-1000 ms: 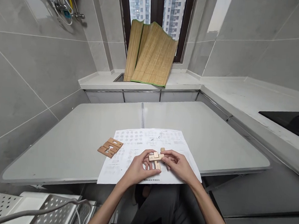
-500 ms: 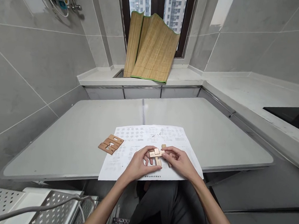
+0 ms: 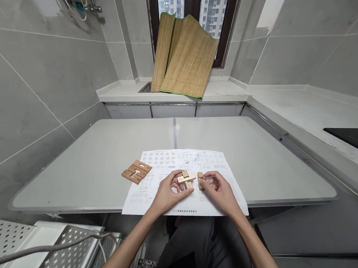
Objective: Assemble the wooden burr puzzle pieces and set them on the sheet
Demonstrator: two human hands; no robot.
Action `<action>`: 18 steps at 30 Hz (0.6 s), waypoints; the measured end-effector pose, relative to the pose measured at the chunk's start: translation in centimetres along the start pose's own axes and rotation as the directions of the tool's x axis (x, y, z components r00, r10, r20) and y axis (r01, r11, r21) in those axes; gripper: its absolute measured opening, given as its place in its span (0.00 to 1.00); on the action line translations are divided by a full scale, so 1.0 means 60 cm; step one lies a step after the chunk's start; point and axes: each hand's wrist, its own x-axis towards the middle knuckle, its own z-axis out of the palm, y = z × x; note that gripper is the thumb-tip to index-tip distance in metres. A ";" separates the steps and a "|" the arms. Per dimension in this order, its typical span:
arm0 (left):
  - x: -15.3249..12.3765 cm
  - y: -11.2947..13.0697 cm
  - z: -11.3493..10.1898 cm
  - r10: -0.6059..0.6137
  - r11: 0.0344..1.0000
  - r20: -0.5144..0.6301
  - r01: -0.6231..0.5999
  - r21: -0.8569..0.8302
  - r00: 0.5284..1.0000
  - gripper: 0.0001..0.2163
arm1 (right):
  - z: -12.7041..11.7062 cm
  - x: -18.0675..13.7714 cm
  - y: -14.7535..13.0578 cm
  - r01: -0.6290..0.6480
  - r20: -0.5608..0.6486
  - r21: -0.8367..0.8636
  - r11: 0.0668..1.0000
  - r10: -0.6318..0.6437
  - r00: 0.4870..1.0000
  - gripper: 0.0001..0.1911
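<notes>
My left hand pinches a cluster of interlocked pale wooden puzzle pieces just above a printed instruction sheet. My right hand grips one separate wooden piece, a small gap away from the cluster on its right. Both hands hover over the near middle of the sheet, fingers curled. Left of the sheet, several flat darker wooden pieces lie side by side on the grey table.
A rolled bamboo mat leans against the window on the back ledge. A white counter with a black cooktop runs along the right. A perforated metal rack with a cable sits at lower left. My knees are under the table edge.
The piece in my right hand has come apart from the cluster in my left hand and now sits a little to its right. The camera shifted slightly.
</notes>
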 end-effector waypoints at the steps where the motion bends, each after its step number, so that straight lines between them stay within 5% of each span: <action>1: 0.000 0.001 0.000 -0.002 1.000 -0.002 0.002 -0.008 1.000 0.31 | 0.001 0.000 -0.001 0.015 -0.011 -0.032 0.999 -0.015 1.000 0.22; 9: -0.002 0.003 -0.001 -0.026 0.999 0.016 0.026 -0.021 1.000 0.31 | -0.001 -0.008 -0.009 0.116 -0.053 -0.450 0.885 -0.156 0.986 0.17; 18: -0.003 0.002 0.000 -0.041 0.998 0.025 0.042 -0.044 0.999 0.30 | -0.020 -0.017 -0.037 0.252 0.201 -0.723 0.644 -0.152 0.968 0.06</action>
